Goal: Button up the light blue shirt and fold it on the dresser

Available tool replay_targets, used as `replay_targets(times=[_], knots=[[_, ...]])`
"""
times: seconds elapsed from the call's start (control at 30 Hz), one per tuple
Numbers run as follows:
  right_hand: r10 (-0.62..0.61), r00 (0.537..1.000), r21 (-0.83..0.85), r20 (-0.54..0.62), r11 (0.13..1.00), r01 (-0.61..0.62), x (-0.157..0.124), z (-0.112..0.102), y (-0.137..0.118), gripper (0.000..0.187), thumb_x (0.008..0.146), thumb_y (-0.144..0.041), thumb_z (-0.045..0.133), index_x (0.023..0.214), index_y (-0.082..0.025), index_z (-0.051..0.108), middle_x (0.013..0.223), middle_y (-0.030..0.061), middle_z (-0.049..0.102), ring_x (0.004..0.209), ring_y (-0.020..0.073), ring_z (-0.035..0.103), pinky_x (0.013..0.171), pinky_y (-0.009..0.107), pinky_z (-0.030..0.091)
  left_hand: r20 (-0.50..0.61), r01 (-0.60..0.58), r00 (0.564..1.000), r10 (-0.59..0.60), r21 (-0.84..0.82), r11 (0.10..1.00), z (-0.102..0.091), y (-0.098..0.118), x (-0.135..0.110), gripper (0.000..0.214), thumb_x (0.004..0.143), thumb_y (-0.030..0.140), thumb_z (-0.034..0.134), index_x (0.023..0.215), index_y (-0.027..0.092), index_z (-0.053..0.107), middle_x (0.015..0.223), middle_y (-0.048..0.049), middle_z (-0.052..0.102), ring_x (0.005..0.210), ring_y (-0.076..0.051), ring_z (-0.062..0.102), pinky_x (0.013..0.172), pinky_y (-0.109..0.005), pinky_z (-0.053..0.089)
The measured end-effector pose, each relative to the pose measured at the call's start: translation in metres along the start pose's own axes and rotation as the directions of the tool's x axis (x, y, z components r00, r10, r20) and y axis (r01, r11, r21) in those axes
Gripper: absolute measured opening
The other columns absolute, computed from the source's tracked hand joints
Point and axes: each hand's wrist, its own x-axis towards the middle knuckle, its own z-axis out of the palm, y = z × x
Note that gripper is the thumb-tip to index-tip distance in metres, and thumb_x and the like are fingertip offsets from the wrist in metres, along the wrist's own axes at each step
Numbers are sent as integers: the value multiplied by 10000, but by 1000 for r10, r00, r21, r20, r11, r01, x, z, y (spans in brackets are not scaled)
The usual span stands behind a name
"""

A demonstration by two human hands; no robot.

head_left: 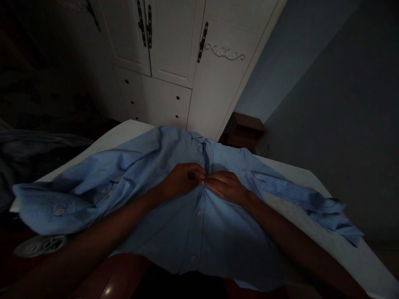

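A light blue button-up shirt (168, 224) lies spread front side up, its collar away from me and its sleeves out to both sides. My left hand (183, 176) and my right hand (226, 185) meet at the middle of the front placket. Both pinch the shirt's edges around a small pale button (202, 182), partly hidden by the fingertips. Above the hands the placket gapes open toward the collar; below them its two edges lie together. The left cuff, with a button showing, hangs over the table's near left edge.
The shirt rests on a white table (293, 170). Behind stands a white wardrobe (168, 45) with dark handles and drawers. A brown wooden cabinet (249, 121) is at the back right. Dark cloth (34, 145) lies at the left, and a shoe (40, 246) sits on the reddish floor.
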Motion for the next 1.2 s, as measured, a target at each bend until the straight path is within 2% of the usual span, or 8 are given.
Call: replay_targets(times=[0.13, 0.33, 0.47, 0.57, 0.67, 0.8, 0.9, 1.2], knots=[[-8, 999, -33, 35, 999, 9, 1, 1, -1, 189, 942, -212, 547, 1079, -172, 671, 925, 75, 712, 790, 170, 654, 698, 297, 513, 8, 7, 1000, -7, 10, 1000, 0, -1, 0, 189, 749, 138, 641, 934, 173, 643, 920, -27, 728, 860, -154, 692, 792, -293, 556], [20, 995, -65, 95, 998, -13, 2, 5, 0, 202, 941, -232, 482, 982, -184, 673, 892, 68, 699, 768, 171, 631, 693, 308, 513, 7, -7, 1000, 7, 75, 997, -1, 5, -3, 296, 751, 154, 619, 1046, 171, 618, 1045, -57, 705, 768, -133, 683, 710, -279, 558], [23, 990, -33, 140, 999, -18, 1, 7, 3, 213, 951, -252, 463, 948, -173, 661, 869, 76, 688, 765, 182, 618, 691, 315, 507, 40, -15, 999, 13, 68, 998, 1, 8, -7, 436, 707, 291, 738, 1099, 168, 592, 1041, -67, 686, 817, -162, 687, 745, -308, 563], [15, 990, -19, 137, 1000, -13, 0, 8, 4, 224, 956, -284, 471, 972, -154, 652, 883, 95, 685, 778, 197, 611, 693, 328, 501, 14, -56, 998, 54, 190, 980, 6, 9, -8, 542, 646, 309, 795, 1128, 186, 581, 1001, -44, 678, 871, -179, 668, 800, -326, 551], [48, 988, -27, 150, 999, -44, 0, 9, 4, 212, 951, -265, 465, 963, -168, 654, 863, 89, 675, 775, 198, 601, 703, 334, 492, -22, -55, 997, 69, 401, 914, 12, 11, -10, 430, 681, 250, 738, 1085, 206, 600, 965, -27, 677, 867, -185, 650, 810, -330, 530], [83, 983, -38, 166, 996, -78, 2, 8, 2, 214, 952, -226, 446, 957, -182, 656, 845, 75, 674, 774, 189, 602, 723, 325, 490, -21, -47, 996, 83, 672, 739, 19, 14, -13, 117, 769, 258, 621, 859, 188, 649, 880, -54, 680, 847, -214, 636, 796, -349, 509], [63, 985, -48, 159, 997, -56, 2, 8, 3, 219, 963, -234, 448, 950, -173, 658, 852, 77, 683, 770, 185, 607, 730, 320, 494, 13, -86, 993, 119, 767, 635, 22, 14, -14, 151, 808, 291, 590, 843, 169, 673, 892, -90, 684, 876, -244, 632, 807, -374, 509], [95, 974, 65, 207, 992, -110, 0, 9, 6, 218, 978, -270, 458, 1015, -167, 647, 890, 86, 661, 799, 190, 609, 739, 316, 487, 13, -104, 989, 145, 761, 641, 23, 8, -14, 157, 852, 263, 563, 877, 184, 696, 939, -73, 703, 908, -225, 635, 816, -350, 511]])
